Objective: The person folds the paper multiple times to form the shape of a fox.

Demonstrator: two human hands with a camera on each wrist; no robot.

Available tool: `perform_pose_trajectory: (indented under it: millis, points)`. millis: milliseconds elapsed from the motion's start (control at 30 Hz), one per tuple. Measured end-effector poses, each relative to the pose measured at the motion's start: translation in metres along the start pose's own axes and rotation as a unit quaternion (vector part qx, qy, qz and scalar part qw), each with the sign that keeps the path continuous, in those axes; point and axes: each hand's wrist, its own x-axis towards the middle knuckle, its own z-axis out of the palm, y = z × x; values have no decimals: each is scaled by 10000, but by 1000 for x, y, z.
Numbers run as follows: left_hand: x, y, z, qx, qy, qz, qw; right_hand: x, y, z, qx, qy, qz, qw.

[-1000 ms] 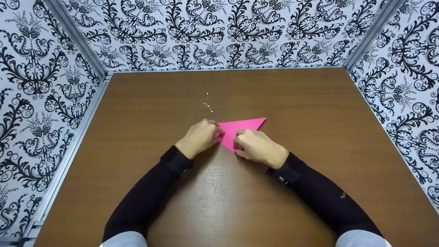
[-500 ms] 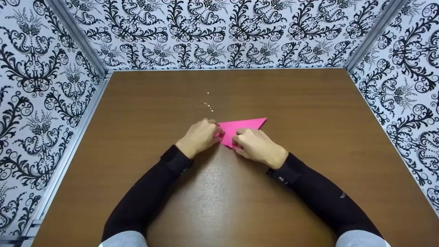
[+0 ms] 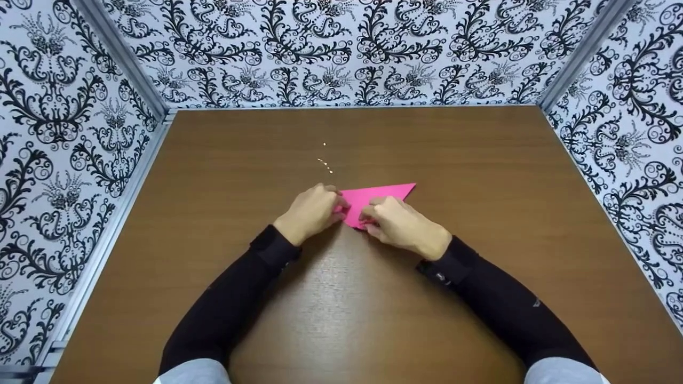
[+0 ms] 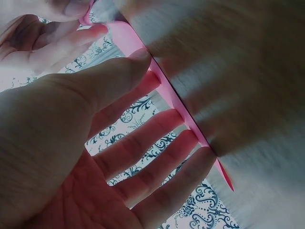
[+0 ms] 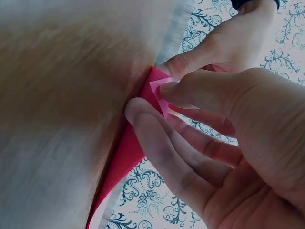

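Observation:
A sheet of pink paper [image 3: 376, 194], folded to a rough triangle, lies flat on the wooden table with one point toward the far right. My left hand [image 3: 314, 212] rests on its left part, fairly straight fingertips and thumb pressing along the paper. With my right hand [image 3: 404, 225] I pinch the near corner, which is turned up. In the right wrist view the thumb lies on a small folded flap [image 5: 155, 88], other fingers beside it. My left hand [image 5: 238, 45] shows just beyond. The hands hide part of the near edge.
The brown table [image 3: 469, 160] is bordered by walls [image 3: 320, 53] with black scroll patterns on white and grey metal rails. Several small bright specks [image 3: 325, 165] show on the tabletop beyond the paper.
The near corner of the paper has lifted and folded upward. My right hand has shifted slightly left and away from me; my left hand has stayed in place.

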Motion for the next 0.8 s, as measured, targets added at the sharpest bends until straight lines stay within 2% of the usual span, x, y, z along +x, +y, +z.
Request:
perform_pose_trajectory:
  millis: [133, 267, 800]
  points:
    - [0, 0, 0, -113, 45, 35, 9999, 1, 2, -3, 464, -80, -49, 9989]
    - [1, 0, 0, -59, 23, 39, 10000, 1, 4, -6, 686, -176, -31, 9975]
    - [0, 0, -2, 26, 52, 28, 10000, 2, 6, -9, 629, -13, 165, 9979]
